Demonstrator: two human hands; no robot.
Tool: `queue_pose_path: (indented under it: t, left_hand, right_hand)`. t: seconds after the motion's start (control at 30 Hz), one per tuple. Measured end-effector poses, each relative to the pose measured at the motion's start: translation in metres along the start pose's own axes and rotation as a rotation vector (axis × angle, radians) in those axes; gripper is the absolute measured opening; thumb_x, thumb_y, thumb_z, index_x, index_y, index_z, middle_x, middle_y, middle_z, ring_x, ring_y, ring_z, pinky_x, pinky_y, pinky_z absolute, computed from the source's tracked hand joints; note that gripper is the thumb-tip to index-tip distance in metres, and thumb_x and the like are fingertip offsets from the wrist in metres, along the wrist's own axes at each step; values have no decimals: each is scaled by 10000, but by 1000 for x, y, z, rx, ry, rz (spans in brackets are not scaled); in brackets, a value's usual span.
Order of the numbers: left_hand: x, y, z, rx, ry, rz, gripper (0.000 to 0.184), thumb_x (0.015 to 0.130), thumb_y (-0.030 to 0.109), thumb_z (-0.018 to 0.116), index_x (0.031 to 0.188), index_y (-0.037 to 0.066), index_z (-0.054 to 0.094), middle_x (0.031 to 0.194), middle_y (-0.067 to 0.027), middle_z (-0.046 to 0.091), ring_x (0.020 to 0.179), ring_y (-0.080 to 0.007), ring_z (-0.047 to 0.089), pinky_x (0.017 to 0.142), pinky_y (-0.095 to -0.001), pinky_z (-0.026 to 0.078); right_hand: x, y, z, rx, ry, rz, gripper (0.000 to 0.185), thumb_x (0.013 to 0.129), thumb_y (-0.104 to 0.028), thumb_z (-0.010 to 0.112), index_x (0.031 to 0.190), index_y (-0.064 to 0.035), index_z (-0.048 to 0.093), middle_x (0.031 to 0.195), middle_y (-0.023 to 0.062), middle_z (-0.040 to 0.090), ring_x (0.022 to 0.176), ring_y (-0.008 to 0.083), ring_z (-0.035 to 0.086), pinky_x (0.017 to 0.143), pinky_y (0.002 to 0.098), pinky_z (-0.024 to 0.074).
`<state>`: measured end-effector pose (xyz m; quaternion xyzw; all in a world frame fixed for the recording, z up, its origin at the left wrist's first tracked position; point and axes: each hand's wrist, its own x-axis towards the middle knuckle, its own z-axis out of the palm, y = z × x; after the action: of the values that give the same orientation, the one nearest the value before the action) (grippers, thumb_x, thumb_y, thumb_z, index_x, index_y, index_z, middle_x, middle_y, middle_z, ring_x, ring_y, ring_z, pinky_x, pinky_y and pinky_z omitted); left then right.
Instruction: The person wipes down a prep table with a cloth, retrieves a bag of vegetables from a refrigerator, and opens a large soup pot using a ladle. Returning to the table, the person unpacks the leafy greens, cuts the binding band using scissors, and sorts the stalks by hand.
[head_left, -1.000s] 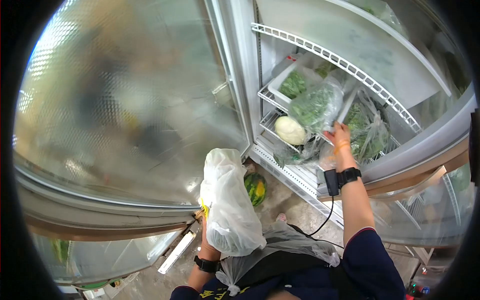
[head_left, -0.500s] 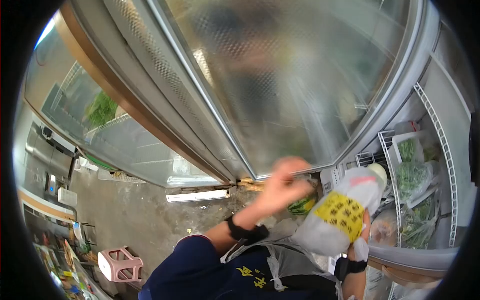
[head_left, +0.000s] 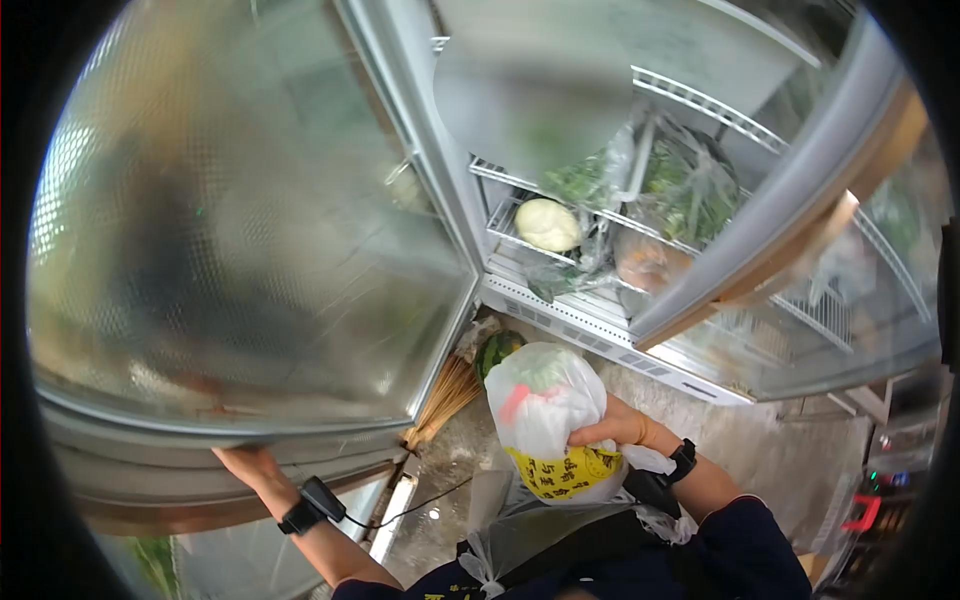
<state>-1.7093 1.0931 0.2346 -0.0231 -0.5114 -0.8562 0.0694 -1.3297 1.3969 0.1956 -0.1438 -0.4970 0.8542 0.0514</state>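
My right hand is closed around a white plastic bag with a yellow label printed in dark characters. The bag is bulky and hangs in front of my apron; its contents are hidden. At the free edge of the open glass door, my left hand grips the frame, its fingers partly hidden behind it. Past the door, the refrigerator's wire shelves hold a pale round vegetable and bagged leafy greens.
A second glass door stands at the right of the refrigerator opening. Below, a watermelon and a straw broom are on the floor beside the doors. A dark cable runs from my left wrist device.
My view has turned toward the refrigerator's interior. My left hand has gone from midair to the door's edge. The bag remains in my right hand, now more central in view.
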Motion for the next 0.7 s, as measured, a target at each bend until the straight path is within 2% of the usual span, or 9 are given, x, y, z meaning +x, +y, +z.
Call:
queue_pose_path:
  t: [0.17, 0.23, 0.27, 0.33, 0.37, 0.4, 0.53, 0.6, 0.7]
  left_hand:
    - [-78, 12, -30, 35, -46, 44, 481, 857, 399, 456, 1198, 60, 430, 1144, -84, 499, 1054, -210, 464, 890, -336, 376]
    - [-128, 23, -33, 103, -138, -26, 484, 867, 416, 438, 1200, 65, 426, 1144, -68, 501, 1067, -185, 455, 854, -293, 381]
    - [-147, 22, -45, 217, -146, -12, 456, 870, 431, 426, 1158, 78, 450, 1084, -39, 516, 983, -142, 476, 813, -275, 389]
    - [-207, 37, 4, 199, 10, -47, 397, 863, 414, 441, 1100, 97, 477, 965, 1, 517, 857, -97, 474, 761, -264, 403]
    - [-205, 27, -32, 400, -201, 49, 334, 875, 340, 427, 1095, 92, 465, 905, -27, 448, 801, -120, 452, 702, -261, 401]
    - [-227, 37, -21, 383, -150, -48, 270, 861, 214, 476, 1079, 55, 470, 898, -24, 410, 818, -135, 440, 722, -280, 406]
    - [-259, 33, 7, 679, -539, 475, 271, 813, 61, 531, 1067, -5, 464, 859, -28, 448, 790, -129, 462, 749, -270, 408]
    - [-295, 24, 39, 321, -632, 59, 235, 815, 71, 529, 1039, 7, 493, 887, -35, 475, 825, -118, 458, 754, -271, 407]
    - [-335, 5, 86, 331, -818, -105, 126, 823, 105, 543, 911, 19, 519, 837, -21, 507, 757, -94, 467, 690, -242, 395]
  right_hand:
    - [-76, 4, 6, -81, 199, -140, 740, 631, -66, 724, 1269, -31, 350, 1188, 79, 487, 1108, 179, 437, 948, 305, 337]
    - [-115, 10, 1, 6, 258, -94, 743, 628, -59, 722, 1268, -27, 347, 1181, 81, 488, 1099, 180, 444, 940, 310, 347]
    - [-138, 17, -5, 90, 312, -39, 746, 625, -53, 720, 1268, -22, 344, 1174, 82, 489, 1090, 182, 451, 932, 314, 356]
    - [-176, 33, -11, 34, 315, -117, 729, 624, -49, 702, 1260, -8, 348, 1154, 88, 497, 1069, 183, 466, 908, 319, 377]
    - [-199, 37, -4, 103, 399, -153, 720, 619, -46, 690, 1255, -4, 354, 1148, 91, 503, 1059, 186, 475, 897, 317, 384]
    - [-226, 42, 0, 177, 477, -193, 712, 614, -42, 678, 1250, 0, 360, 1142, 94, 508, 1049, 189, 484, 885, 314, 391]
    - [-322, 72, 33, 287, 730, -313, 732, 592, -79, 681, 1246, 4, 363, 1131, 102, 515, 1027, 206, 503, 868, 313, 400]
    - [-366, 95, 39, 385, 847, -456, 760, 584, -136, 690, 1251, 3, 354, 1128, 110, 516, 1010, 225, 518, 865, 315, 405]
    - [-418, 125, 47, 356, 1005, -607, 758, 589, -168, 682, 1251, 4, 353, 1127, 113, 518, 1004, 231, 524, 866, 314, 405]
